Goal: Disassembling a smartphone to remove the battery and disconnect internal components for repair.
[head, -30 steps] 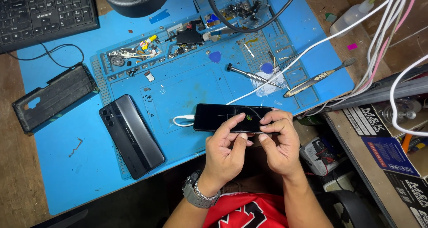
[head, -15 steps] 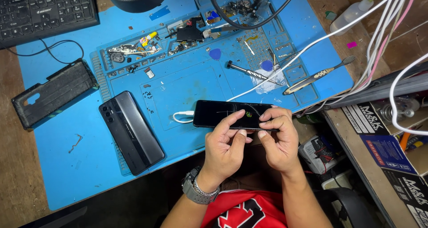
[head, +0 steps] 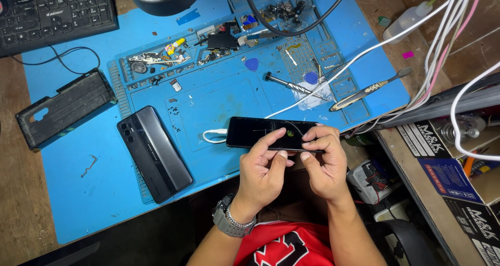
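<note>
Both my hands hold a black smartphone (head: 260, 133) screen-up over the near edge of the blue work mat (head: 219, 104). My left hand (head: 263, 167), with a grey wristwatch on its wrist, grips the phone's near edge and its thumb lies on the dark screen. My right hand (head: 324, 159) grips the phone's right end, fingertips on the glass. A white cable (head: 211, 136) is plugged into the phone's left end and loops away across the mat.
A grey phone (head: 154, 152) lies face-down at the left, a black phone case (head: 65, 107) further left. Screwdriver (head: 291, 85), toothbrush (head: 367, 90), blue picks and small parts sit at the mat's back. Keyboard (head: 54, 11) top left; cables and boxes at right.
The phone and both hands have stayed in about the same place. My fingers have shifted slightly on the screen; the view has drifted a little.
</note>
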